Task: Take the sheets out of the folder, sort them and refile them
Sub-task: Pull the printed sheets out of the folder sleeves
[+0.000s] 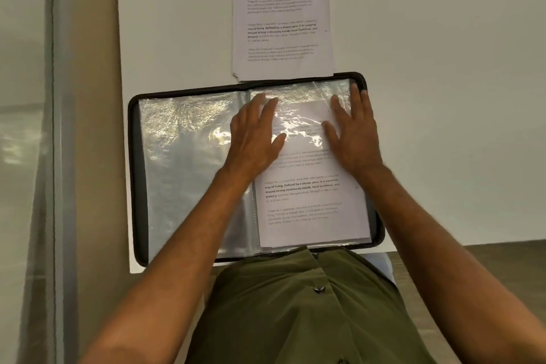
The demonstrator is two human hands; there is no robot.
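Hands (254, 133) (353, 131) press flat, fingers spread, on folder (134, 174) sleeve; loose sheets (282, 18) lie beyond.

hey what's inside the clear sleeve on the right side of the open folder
A printed sheet lies inside the right sleeve, text showing. Both hands, left hand and right hand, press flat on it, hiding its upper part. Sheets beneath cannot be counted.

Left hand (254, 139), right hand (354, 133) flat on sheet (310, 201) in open folder (134, 174).
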